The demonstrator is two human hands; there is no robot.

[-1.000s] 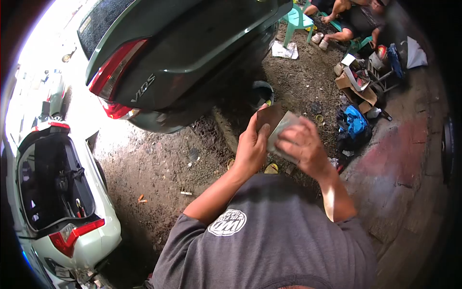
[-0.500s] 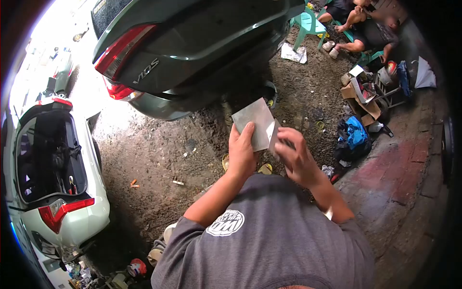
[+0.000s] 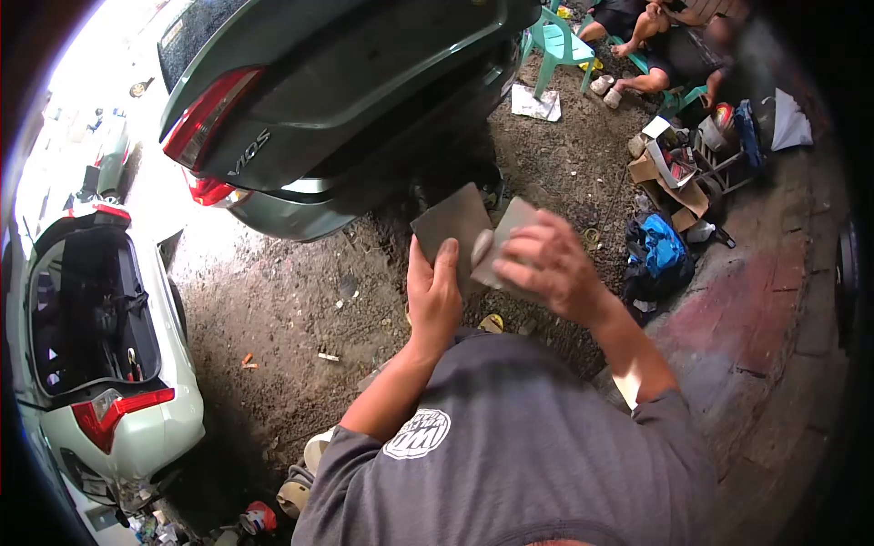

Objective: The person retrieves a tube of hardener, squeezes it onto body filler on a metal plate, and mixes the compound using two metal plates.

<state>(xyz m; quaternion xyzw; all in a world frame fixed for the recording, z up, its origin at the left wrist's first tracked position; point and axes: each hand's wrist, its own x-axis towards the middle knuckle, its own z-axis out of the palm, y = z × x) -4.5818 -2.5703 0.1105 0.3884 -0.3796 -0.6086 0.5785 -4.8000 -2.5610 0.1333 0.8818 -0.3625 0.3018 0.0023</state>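
Observation:
My left hand [image 3: 433, 296] holds a flat grey-brown square plate [image 3: 452, 225], its thumb pressed on the face. Close on the right, my right hand [image 3: 553, 267] has its fingers bent round a second, lighter flat piece [image 3: 516, 221]. A small pale lump [image 3: 482, 247] lies between the two pieces, against the edge of the plate; what it is made of I cannot tell. Both hands are above the ground, in front of my grey shirt [image 3: 528, 437]. My right fingers are slightly blurred.
A dark green car [image 3: 337, 82] stands ahead, a white car [image 3: 173, 400] with its rear open at left. Two people sit near a green chair [image 3: 557, 45]. Cardboard boxes [image 3: 678, 173] and a blue bag [image 3: 662, 246] lie at right.
The left plate has moved left and now shows a darker face. The lighter piece has come apart from it, and my right hand is now wrapped further over that piece.

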